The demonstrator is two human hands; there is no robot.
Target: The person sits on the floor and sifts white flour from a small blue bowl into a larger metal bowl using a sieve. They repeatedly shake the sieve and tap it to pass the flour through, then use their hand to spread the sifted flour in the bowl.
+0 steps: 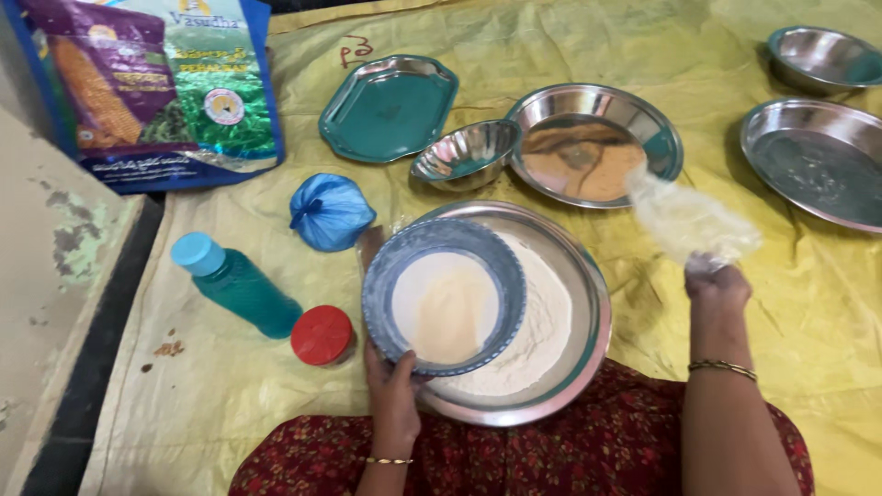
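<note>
Item: our left hand (393, 397) grips the near rim of the round sieve (444, 296), held over the flour-filled steel plate (588, 354), while our right hand (717, 283), well to the right, pinches a clear plastic bag (687, 220) closed-fisted.

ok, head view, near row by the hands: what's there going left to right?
Teal bottle → red-lidded jar → left hand holding the sieve of flour over the large steel plate → right hand gripping a clear plastic bag.
</note>
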